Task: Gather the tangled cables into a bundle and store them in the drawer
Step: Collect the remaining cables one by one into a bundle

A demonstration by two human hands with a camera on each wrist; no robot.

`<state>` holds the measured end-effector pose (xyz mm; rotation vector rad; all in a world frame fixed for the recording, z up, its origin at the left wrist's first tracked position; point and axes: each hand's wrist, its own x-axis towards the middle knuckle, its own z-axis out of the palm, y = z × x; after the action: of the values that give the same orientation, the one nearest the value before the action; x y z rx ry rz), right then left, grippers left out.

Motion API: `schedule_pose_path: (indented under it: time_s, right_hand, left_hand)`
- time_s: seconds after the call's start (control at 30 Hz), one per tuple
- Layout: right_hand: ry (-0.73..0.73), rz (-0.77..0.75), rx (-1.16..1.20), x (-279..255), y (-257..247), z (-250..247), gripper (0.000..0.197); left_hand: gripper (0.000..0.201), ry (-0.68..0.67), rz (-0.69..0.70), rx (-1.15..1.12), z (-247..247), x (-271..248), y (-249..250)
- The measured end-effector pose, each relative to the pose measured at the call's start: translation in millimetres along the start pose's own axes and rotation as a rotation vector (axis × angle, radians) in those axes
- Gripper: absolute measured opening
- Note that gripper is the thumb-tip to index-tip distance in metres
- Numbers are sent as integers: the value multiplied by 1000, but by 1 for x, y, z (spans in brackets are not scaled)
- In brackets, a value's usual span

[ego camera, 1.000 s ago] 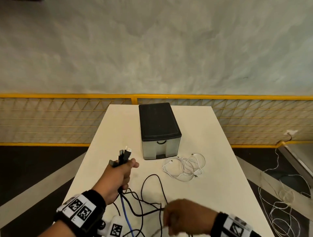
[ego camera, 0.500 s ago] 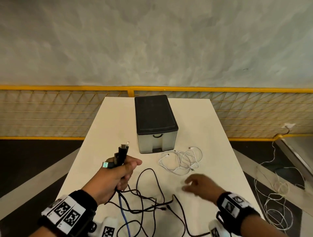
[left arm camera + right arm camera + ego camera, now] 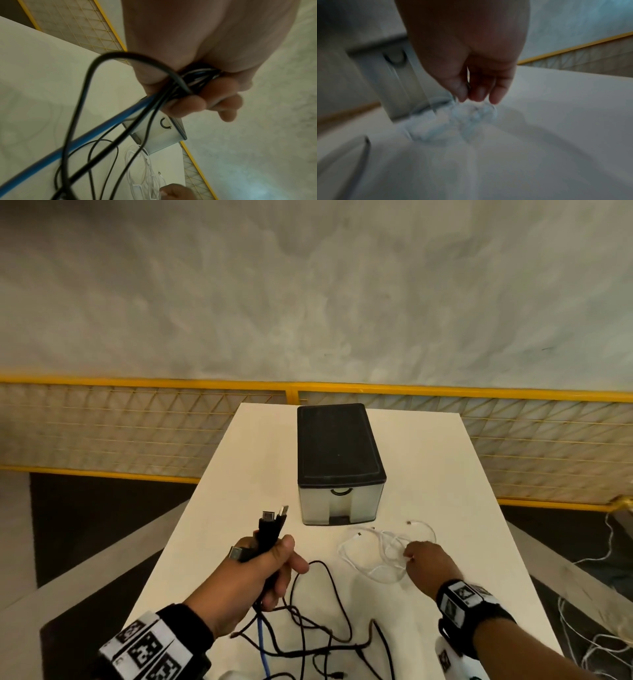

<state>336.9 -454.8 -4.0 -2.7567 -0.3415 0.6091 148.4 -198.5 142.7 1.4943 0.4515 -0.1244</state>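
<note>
The left hand [image 3: 255, 573] clenches the plug ends of the tangled black and blue cables [image 3: 308, 628] upright, probably to keep the ends aligned while the slack trails across the white bench [image 3: 445, 474]. The right hand [image 3: 430, 563] reaches the coiled white cable [image 3: 376, 556] in front of the closed grey plastic drawer unit with black top [image 3: 339, 474]; its fingers [image 3: 479, 92] point down at the coil (grip indeterminable, view blurred).

Motion blur in the right wrist view obscures whether the right hand [image 3: 471, 65] grips the white cables [image 3: 453, 119]. The black cables [image 3: 308, 628] run past the head view's bottom edge.
</note>
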Motion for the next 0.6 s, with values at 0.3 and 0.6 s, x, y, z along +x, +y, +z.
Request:
schedule_pose_path:
  time_s: [0.3,0.6]
  right_hand:
    - [79,-357,615,-62,-64,-138,8]
    - [67,-566,841,-107,-118,-166,10]
  left_hand:
    - [26,-17,248,19,27,29,35]
    - [21,-203,375,167,65,46,58]
